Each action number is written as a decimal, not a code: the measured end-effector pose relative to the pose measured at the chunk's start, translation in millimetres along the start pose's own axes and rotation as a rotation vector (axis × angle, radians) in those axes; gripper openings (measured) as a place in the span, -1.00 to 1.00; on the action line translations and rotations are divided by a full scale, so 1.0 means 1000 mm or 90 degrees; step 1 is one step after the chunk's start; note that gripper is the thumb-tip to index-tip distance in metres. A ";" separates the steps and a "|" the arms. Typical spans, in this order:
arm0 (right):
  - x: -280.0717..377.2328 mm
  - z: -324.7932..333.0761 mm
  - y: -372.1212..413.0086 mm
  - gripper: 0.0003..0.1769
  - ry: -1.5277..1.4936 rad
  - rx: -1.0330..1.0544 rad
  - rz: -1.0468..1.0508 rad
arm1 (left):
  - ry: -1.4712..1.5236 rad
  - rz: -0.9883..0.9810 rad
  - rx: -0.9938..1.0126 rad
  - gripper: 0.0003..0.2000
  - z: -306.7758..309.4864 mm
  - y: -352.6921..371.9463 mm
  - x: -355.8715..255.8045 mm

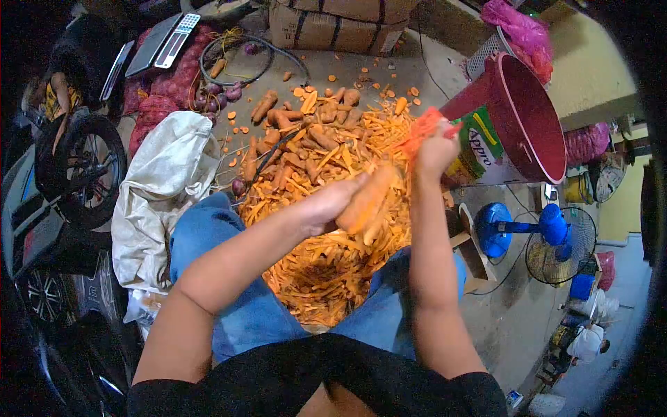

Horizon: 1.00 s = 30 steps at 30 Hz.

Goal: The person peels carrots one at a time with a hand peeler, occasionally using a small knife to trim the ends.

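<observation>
My left hand (332, 205) is closed around the thick end of a large carrot (368, 200), which points up and away from me, partly peeled and slightly blurred. To its right, my raised right hand (438, 151) grips a red peeler (422, 131), smeared by motion and apart from the carrot. Below both hands, a deep heap of orange carrot peelings (319, 267) spreads between my knees. Unpeeled brown-orange carrots (322, 137) lie on the far side of the heap.
A big red bucket (531, 118) leans at the right, near a blue fan (556, 229). White sacking (163, 187) lies at my left, beside net bags of onions (163, 97), a scale (156, 45) and a motorcycle wheel (90, 170). A cardboard box (337, 28) stands behind. Another person (587, 344) is far right.
</observation>
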State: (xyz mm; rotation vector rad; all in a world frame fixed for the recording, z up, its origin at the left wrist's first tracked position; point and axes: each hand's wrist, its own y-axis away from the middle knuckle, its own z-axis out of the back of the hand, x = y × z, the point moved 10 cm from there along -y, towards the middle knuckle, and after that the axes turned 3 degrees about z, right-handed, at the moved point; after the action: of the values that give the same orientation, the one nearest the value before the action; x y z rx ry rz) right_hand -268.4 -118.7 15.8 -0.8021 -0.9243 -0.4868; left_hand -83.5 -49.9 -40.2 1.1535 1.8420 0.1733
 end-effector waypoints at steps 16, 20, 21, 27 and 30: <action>-0.012 0.023 -0.016 -0.76 -0.217 -0.104 -0.104 | -0.010 0.063 0.048 -0.66 -0.013 0.006 0.012; 0.048 0.005 0.028 -0.76 -0.239 0.091 0.001 | 0.155 0.050 0.026 -0.67 0.022 -0.026 0.016; 0.069 0.000 0.053 -0.76 -0.200 0.121 -0.014 | 0.154 0.048 0.029 -0.67 0.021 -0.025 0.013; 0.029 -0.012 0.029 -0.80 -0.136 0.059 0.033 | -0.028 -0.016 -0.006 -0.68 0.010 -0.006 -0.006; -0.007 0.016 -0.009 -0.74 -0.204 -0.078 -0.106 | 0.029 0.019 0.001 -0.70 0.000 0.003 -0.003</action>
State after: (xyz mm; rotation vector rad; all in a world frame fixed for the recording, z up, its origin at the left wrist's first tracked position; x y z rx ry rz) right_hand -285.8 -111.5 19.2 -0.9356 -1.2742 -0.5737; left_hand -81.0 -50.7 -36.3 1.1874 1.8667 0.2163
